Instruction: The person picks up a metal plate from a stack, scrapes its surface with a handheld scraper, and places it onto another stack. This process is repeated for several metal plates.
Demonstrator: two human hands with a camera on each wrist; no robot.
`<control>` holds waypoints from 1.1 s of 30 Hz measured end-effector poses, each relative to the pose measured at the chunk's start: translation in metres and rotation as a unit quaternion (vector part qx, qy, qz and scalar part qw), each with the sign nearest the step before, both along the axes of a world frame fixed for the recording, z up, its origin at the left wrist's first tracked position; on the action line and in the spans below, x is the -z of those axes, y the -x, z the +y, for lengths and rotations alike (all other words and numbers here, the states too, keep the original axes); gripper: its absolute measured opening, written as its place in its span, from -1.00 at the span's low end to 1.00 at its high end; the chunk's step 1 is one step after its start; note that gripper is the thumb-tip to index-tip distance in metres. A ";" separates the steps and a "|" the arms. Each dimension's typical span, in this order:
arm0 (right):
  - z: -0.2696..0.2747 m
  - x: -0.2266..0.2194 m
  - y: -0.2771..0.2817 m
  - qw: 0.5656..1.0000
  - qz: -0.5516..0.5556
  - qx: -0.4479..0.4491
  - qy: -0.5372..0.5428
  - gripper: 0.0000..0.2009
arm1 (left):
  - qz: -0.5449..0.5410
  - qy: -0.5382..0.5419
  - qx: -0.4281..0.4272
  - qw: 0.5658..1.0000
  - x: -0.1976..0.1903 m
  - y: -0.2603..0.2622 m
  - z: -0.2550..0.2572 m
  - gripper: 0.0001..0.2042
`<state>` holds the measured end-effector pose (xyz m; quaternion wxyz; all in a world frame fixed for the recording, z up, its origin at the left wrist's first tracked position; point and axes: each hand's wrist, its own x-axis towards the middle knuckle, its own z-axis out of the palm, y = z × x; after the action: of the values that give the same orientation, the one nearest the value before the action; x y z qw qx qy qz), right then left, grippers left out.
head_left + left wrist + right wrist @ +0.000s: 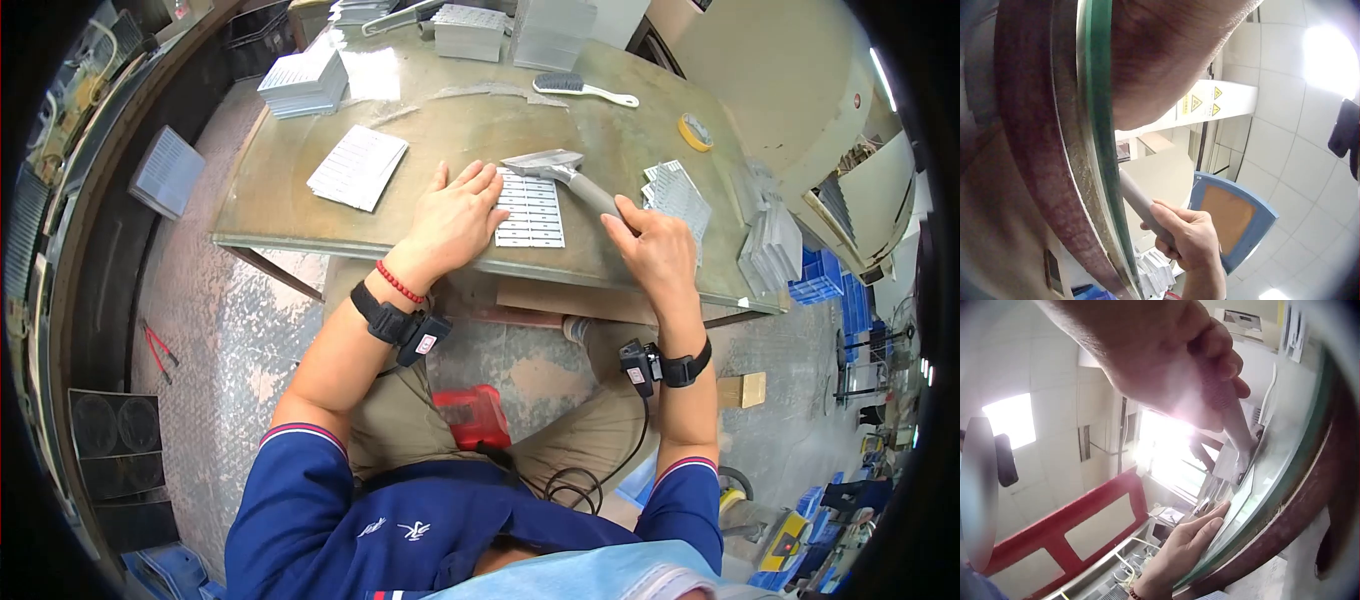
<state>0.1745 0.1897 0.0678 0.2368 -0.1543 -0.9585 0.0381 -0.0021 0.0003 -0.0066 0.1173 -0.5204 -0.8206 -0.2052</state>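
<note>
In the head view a printed white sheet (530,212) with rows of dark marks lies near the table's front edge. My left hand (455,218) rests flat at the sheet's left side, fingers straight and pointing away from me. My right hand (652,240) grips the grey handle of a scraper (590,190). Its wide metal head lies across the sheet's far edge. From the left wrist, the right hand (1188,234) shows with its fingers curled round the handle. The right wrist view has the scraper (1235,428) angled down to the glass top, near the left hand (1175,553).
Printed cards (358,167) lie to the left, and more sheets (680,200) to the right. A brush (585,88) and a yellow tape roll (695,132) lie farther back. Stacks of cards (303,82) stand along the back left of the table (270,190).
</note>
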 end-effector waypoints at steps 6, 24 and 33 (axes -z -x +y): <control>0.029 0.035 -0.015 0.948 0.174 0.031 0.266 -0.70 | 0.042 -0.071 -0.016 0.996 -0.016 -0.014 0.005 -0.57; 0.025 0.018 -0.051 0.960 0.169 0.024 0.222 -0.72 | 0.138 -0.041 0.117 0.983 -0.011 -0.064 0.012 -0.61; -0.028 -0.005 -0.086 0.986 0.067 0.052 0.142 -0.74 | 0.200 -0.041 0.096 0.974 0.011 -0.076 0.013 -0.50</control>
<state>0.2601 0.1622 0.0731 0.2782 -0.2335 -0.9158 0.1716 0.0737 0.0133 -0.0175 0.2802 -0.6223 -0.7173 -0.1406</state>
